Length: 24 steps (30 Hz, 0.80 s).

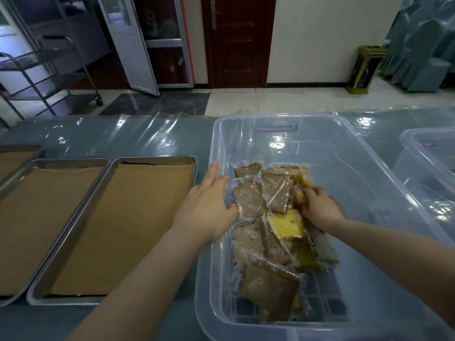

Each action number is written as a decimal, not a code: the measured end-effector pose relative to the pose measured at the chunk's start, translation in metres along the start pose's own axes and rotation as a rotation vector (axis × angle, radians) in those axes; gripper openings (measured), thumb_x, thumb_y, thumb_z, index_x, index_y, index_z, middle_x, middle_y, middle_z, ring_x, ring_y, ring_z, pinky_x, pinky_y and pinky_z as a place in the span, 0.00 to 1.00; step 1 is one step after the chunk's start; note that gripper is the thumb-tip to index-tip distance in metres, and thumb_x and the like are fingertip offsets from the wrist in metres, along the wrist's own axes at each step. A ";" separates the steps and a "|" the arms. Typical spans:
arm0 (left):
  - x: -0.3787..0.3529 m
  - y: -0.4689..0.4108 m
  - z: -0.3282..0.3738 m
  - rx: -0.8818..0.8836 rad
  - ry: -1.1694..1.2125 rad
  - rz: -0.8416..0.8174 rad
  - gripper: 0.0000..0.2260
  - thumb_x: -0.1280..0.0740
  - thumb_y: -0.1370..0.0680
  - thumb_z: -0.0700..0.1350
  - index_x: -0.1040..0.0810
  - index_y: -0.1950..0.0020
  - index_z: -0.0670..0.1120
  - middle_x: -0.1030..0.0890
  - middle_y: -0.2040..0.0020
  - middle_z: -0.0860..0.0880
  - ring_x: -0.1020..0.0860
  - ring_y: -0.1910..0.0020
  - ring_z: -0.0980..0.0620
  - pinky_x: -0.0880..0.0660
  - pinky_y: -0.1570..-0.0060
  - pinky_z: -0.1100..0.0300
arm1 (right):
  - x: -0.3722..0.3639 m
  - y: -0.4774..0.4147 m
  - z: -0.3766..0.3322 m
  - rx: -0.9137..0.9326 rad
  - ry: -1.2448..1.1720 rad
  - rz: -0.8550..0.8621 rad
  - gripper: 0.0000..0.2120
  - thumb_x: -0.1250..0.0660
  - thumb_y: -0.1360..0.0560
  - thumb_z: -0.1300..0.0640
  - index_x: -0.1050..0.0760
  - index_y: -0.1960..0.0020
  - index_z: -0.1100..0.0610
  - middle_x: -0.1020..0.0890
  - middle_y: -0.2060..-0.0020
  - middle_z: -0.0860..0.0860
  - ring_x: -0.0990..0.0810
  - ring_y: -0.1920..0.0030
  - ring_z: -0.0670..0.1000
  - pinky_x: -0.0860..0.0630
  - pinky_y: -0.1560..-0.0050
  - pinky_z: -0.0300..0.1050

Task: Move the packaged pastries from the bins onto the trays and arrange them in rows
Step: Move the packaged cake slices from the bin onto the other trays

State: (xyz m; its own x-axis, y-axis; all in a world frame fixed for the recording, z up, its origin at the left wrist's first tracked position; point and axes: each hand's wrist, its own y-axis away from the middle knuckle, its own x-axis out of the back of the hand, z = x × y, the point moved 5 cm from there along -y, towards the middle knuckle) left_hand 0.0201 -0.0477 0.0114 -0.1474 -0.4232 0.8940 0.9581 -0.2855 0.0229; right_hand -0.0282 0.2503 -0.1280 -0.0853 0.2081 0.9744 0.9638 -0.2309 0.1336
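Packaged pastries (268,217) lie heaped inside the clear bin (344,168). Left hand (206,207), fingers nearly straight, rests against the heap; right hand (320,207) grips one packet (301,195). I advise lifting single packets clear before crossing to the lined tray (157,159) left of the bin.

Dark red door (237,40) in a cream wall (327,38), glossy tiled floor (270,100), metal trolley (46,77).

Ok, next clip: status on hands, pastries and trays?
Left hand open, touching brown packs in the bin. Right hand grips an orange-yellow pack. Trays paper-lined, no pastries on them. Nothing blocking.
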 end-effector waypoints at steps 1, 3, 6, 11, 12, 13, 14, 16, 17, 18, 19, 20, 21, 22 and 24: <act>0.000 0.000 0.000 0.002 -0.005 0.000 0.28 0.40 0.23 0.53 0.46 0.25 0.56 0.61 0.25 0.62 0.39 0.29 0.47 0.34 0.39 0.51 | 0.002 0.002 -0.003 0.019 0.038 0.001 0.23 0.39 0.24 0.56 0.37 0.30 0.52 0.34 0.34 0.58 0.26 0.45 0.64 0.25 0.48 0.54; 0.000 0.000 -0.001 0.006 -0.013 0.009 0.28 0.41 0.23 0.53 0.46 0.25 0.56 0.61 0.25 0.63 0.39 0.29 0.48 0.34 0.40 0.52 | 0.008 0.005 -0.012 0.061 0.128 -0.007 0.20 0.42 0.23 0.60 0.36 0.32 0.54 0.32 0.36 0.58 0.26 0.48 0.63 0.26 0.55 0.52; 0.000 0.000 -0.001 0.005 -0.021 0.015 0.27 0.41 0.23 0.53 0.46 0.25 0.56 0.62 0.25 0.63 0.39 0.30 0.48 0.34 0.41 0.53 | 0.029 0.006 -0.034 0.065 0.178 -0.002 0.17 0.43 0.24 0.62 0.33 0.35 0.55 0.30 0.41 0.58 0.25 0.57 0.61 0.28 0.62 0.50; 0.000 0.000 -0.002 0.005 -0.031 0.009 0.27 0.42 0.23 0.51 0.46 0.25 0.56 0.61 0.25 0.63 0.39 0.29 0.48 0.34 0.40 0.53 | 0.068 0.008 -0.064 0.089 0.178 0.010 0.05 0.41 0.24 0.62 0.27 0.51 0.57 0.27 0.50 0.55 0.28 0.62 0.56 0.31 0.64 0.47; 0.000 0.000 -0.001 0.004 -0.040 0.010 0.27 0.41 0.23 0.51 0.46 0.25 0.56 0.61 0.25 0.63 0.39 0.29 0.48 0.34 0.40 0.52 | 0.074 0.009 -0.064 0.095 0.178 0.010 0.05 0.41 0.24 0.62 0.28 0.58 0.58 0.26 0.54 0.55 0.28 0.62 0.56 0.31 0.65 0.46; 0.000 0.000 0.000 0.004 -0.050 0.012 0.27 0.41 0.23 0.51 0.45 0.25 0.56 0.61 0.25 0.62 0.39 0.29 0.48 0.34 0.40 0.52 | 0.080 0.011 -0.063 0.101 0.173 0.010 0.09 0.40 0.24 0.63 0.31 0.64 0.58 0.26 0.58 0.54 0.27 0.64 0.54 0.32 0.66 0.46; 0.001 0.000 0.000 0.003 -0.059 0.017 0.27 0.41 0.23 0.51 0.45 0.25 0.56 0.61 0.25 0.62 0.39 0.30 0.48 0.34 0.40 0.52 | 0.087 0.012 -0.063 0.111 0.169 0.010 0.11 0.41 0.25 0.65 0.32 0.66 0.57 0.28 0.61 0.54 0.28 0.67 0.53 0.32 0.66 0.45; 0.002 0.001 0.001 0.006 -0.083 0.015 0.27 0.41 0.23 0.51 0.45 0.25 0.56 0.60 0.24 0.62 0.39 0.30 0.47 0.34 0.39 0.52 | 0.099 0.014 -0.064 0.130 0.165 0.016 0.10 0.41 0.26 0.66 0.32 0.66 0.58 0.30 0.64 0.52 0.29 0.67 0.53 0.32 0.65 0.45; 0.003 0.001 0.002 0.003 -0.101 0.010 0.27 0.41 0.23 0.51 0.45 0.25 0.56 0.60 0.24 0.61 0.39 0.30 0.47 0.34 0.39 0.52 | 0.105 0.014 -0.065 0.135 0.162 0.016 0.09 0.41 0.25 0.64 0.31 0.64 0.58 0.29 0.63 0.52 0.28 0.65 0.54 0.31 0.64 0.45; 0.003 0.002 0.003 -0.003 -0.121 0.010 0.27 0.41 0.23 0.52 0.44 0.25 0.55 0.60 0.24 0.61 0.39 0.30 0.47 0.34 0.38 0.51 | 0.109 0.015 -0.066 0.137 0.154 0.011 0.08 0.40 0.25 0.63 0.30 0.63 0.59 0.28 0.63 0.52 0.26 0.64 0.55 0.30 0.64 0.45; 0.003 0.002 0.005 -0.008 -0.144 0.010 0.27 0.41 0.23 0.52 0.44 0.25 0.55 0.60 0.24 0.60 0.39 0.30 0.47 0.34 0.38 0.51 | 0.112 0.017 -0.067 0.144 0.146 -0.001 0.08 0.40 0.26 0.63 0.30 0.64 0.59 0.27 0.64 0.53 0.25 0.64 0.56 0.30 0.65 0.45; 0.003 0.003 0.005 -0.010 -0.163 0.008 0.27 0.41 0.23 0.52 0.44 0.25 0.55 0.59 0.24 0.59 0.40 0.29 0.47 0.35 0.36 0.50 | 0.112 0.019 -0.069 0.155 0.141 -0.014 0.10 0.41 0.26 0.62 0.31 0.66 0.58 0.26 0.65 0.53 0.25 0.64 0.56 0.30 0.65 0.45; 0.003 0.005 0.005 -0.002 -0.176 0.000 0.27 0.41 0.23 0.52 0.44 0.25 0.55 0.59 0.24 0.59 0.42 0.28 0.47 0.36 0.35 0.50 | 0.112 0.022 -0.070 0.165 0.143 -0.023 0.11 0.42 0.26 0.63 0.33 0.67 0.58 0.27 0.64 0.54 0.25 0.64 0.56 0.30 0.65 0.46; 0.003 0.007 0.005 0.015 -0.194 -0.007 0.27 0.40 0.23 0.53 0.44 0.25 0.55 0.59 0.23 0.58 0.44 0.27 0.47 0.38 0.33 0.49 | 0.110 0.025 -0.071 0.169 0.150 -0.029 0.12 0.42 0.25 0.63 0.34 0.67 0.57 0.28 0.64 0.54 0.25 0.63 0.57 0.30 0.65 0.47; 0.003 0.008 0.007 0.031 -0.346 -0.016 0.28 0.39 0.23 0.52 0.44 0.25 0.54 0.59 0.23 0.53 0.50 0.25 0.45 0.45 0.29 0.45 | 0.104 0.029 -0.071 0.168 0.164 -0.035 0.12 0.42 0.25 0.65 0.36 0.67 0.57 0.30 0.61 0.54 0.26 0.60 0.57 0.29 0.63 0.48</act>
State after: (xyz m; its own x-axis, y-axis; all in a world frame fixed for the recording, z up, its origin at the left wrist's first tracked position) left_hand 0.0295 -0.0448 0.0174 -0.0752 -0.1005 0.9921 0.9642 -0.2609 0.0467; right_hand -0.0269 0.1978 -0.0101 -0.1458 0.0524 0.9879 0.9869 -0.0616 0.1489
